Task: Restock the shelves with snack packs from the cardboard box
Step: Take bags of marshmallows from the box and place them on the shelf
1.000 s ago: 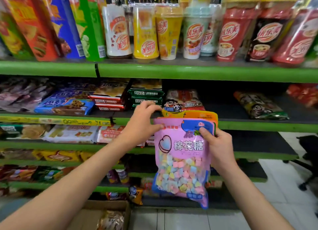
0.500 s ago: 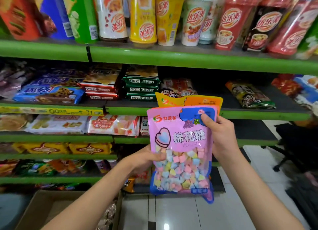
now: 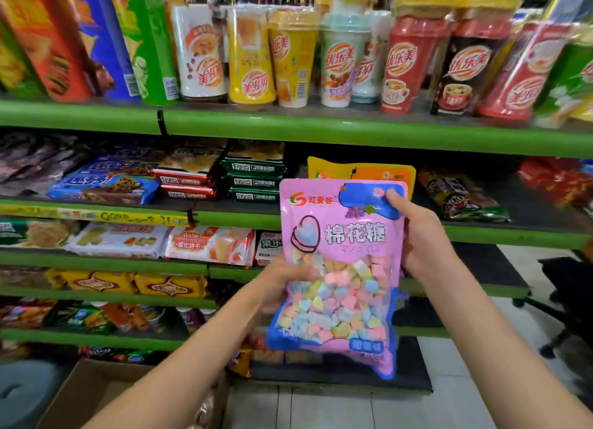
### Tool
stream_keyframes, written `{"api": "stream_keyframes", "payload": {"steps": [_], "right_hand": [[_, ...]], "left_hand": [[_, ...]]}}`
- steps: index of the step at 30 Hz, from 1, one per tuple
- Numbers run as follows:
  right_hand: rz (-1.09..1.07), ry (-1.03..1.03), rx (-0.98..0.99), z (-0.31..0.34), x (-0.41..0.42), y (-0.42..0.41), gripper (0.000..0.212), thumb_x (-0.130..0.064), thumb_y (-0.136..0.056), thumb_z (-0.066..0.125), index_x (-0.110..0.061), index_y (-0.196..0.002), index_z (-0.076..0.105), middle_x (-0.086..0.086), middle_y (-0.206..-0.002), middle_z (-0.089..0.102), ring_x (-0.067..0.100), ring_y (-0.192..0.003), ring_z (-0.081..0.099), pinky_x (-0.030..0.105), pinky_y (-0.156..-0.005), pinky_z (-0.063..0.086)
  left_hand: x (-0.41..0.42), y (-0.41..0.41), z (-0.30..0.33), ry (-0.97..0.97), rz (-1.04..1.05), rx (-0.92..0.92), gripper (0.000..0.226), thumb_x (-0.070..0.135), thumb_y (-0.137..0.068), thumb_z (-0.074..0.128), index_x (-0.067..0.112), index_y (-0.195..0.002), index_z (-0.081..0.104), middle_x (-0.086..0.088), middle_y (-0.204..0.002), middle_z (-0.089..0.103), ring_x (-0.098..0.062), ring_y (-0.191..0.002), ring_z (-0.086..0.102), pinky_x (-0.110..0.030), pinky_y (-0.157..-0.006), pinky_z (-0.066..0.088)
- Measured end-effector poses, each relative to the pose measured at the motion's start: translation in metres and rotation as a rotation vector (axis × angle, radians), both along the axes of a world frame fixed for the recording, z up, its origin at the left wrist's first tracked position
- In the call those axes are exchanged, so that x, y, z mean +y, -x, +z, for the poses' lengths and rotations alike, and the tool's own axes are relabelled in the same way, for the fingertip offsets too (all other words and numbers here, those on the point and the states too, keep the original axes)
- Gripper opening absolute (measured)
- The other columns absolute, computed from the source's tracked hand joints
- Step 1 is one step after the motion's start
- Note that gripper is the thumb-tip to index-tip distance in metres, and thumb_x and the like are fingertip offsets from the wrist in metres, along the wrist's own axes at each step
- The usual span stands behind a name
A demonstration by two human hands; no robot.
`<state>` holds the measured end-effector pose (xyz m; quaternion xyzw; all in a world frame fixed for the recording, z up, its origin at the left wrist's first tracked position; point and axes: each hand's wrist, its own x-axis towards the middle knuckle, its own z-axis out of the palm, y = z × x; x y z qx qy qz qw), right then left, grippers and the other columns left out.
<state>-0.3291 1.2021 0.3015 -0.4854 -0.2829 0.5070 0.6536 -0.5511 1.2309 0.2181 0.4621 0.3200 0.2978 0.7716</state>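
Observation:
A pink marshmallow pack (image 3: 340,268) with pastel pieces stands upright in front of the green shelves, with a yellow-orange pack (image 3: 362,171) right behind it, only its top showing. My right hand (image 3: 420,239) grips the packs at their right edge, thumb on the blue patch near the top. My left hand (image 3: 279,284) holds the pink pack's left edge lower down, its fingers hidden behind the pack. The cardboard box (image 3: 96,393) sits open on the floor at bottom left, with a clear-wrapped pack (image 3: 202,412) inside it.
Drink cups (image 3: 288,56) line the top shelf. The second shelf (image 3: 369,133) holds biscuit packs (image 3: 253,178) at left and a dark snack bag (image 3: 462,197) at right, with bare dark shelf between. Lower shelves carry more packs. A chair base (image 3: 558,309) stands at right.
My left hand came off the pack's top and dropped to its lower left edge. The packs rose slightly toward the second shelf, and the view tilted up.

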Motion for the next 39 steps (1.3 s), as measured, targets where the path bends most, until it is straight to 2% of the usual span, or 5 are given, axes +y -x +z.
{"api": "stream_keyframes", "payload": {"steps": [15,24,29,32,39], "right_hand": [[0.417,0.051,0.056,-0.001,-0.034,-0.11,0.058,-0.041,-0.088,0.052,0.0,-0.127,0.061,0.022,-0.133,0.063,0.042,-0.123,0.061,0.056,-0.098,0.047],[0.474,-0.128,0.295,-0.072,-0.044,-0.099,0.088,0.005,-0.069,0.066,-0.029,-0.147,0.04,0.018,-0.136,0.063,0.039,-0.113,0.066,0.054,-0.09,0.057],[0.448,0.052,0.332,-0.103,-0.05,-0.077,0.052,-0.023,-0.084,0.062,-0.01,-0.135,0.058,0.017,-0.112,0.073,0.034,-0.094,0.073,0.046,-0.077,0.061],[0.435,0.263,0.288,-0.116,-0.05,-0.077,0.047,-0.041,-0.096,0.053,-0.013,-0.132,0.064,0.014,-0.117,0.073,0.034,-0.102,0.072,0.047,-0.084,0.059],[0.498,0.251,0.205,-0.131,-0.058,-0.082,0.034,0.001,-0.071,0.071,-0.01,-0.102,0.077,0.022,-0.11,0.074,0.037,-0.092,0.075,0.049,-0.071,0.062]], "left_hand": [[-0.017,-0.013,-0.022,0.199,0.405,-0.306,0.073,0.027,0.004,0.096,0.002,-0.062,0.078,-0.015,-0.067,0.073,-0.028,-0.058,0.073,-0.03,-0.046,0.058],[-0.039,-0.044,-0.044,0.315,0.351,-0.321,0.042,0.017,-0.029,0.092,-0.001,-0.065,0.078,-0.016,-0.067,0.073,-0.029,-0.06,0.074,-0.03,-0.049,0.058],[-0.037,-0.048,-0.045,0.288,0.496,-0.273,0.015,0.015,-0.076,0.074,0.005,-0.067,0.081,-0.013,-0.071,0.076,-0.027,-0.062,0.075,-0.03,-0.049,0.058],[-0.025,-0.051,-0.048,0.302,0.531,-0.273,0.064,0.011,-0.104,0.034,0.01,-0.058,0.079,-0.011,-0.066,0.075,-0.021,-0.057,0.074,-0.026,-0.044,0.055],[-0.016,-0.037,-0.053,0.177,0.281,-0.203,0.045,0.024,-0.058,0.086,0.003,-0.098,0.08,-0.017,-0.1,0.077,-0.033,-0.092,0.076,-0.04,-0.072,0.061]]}}
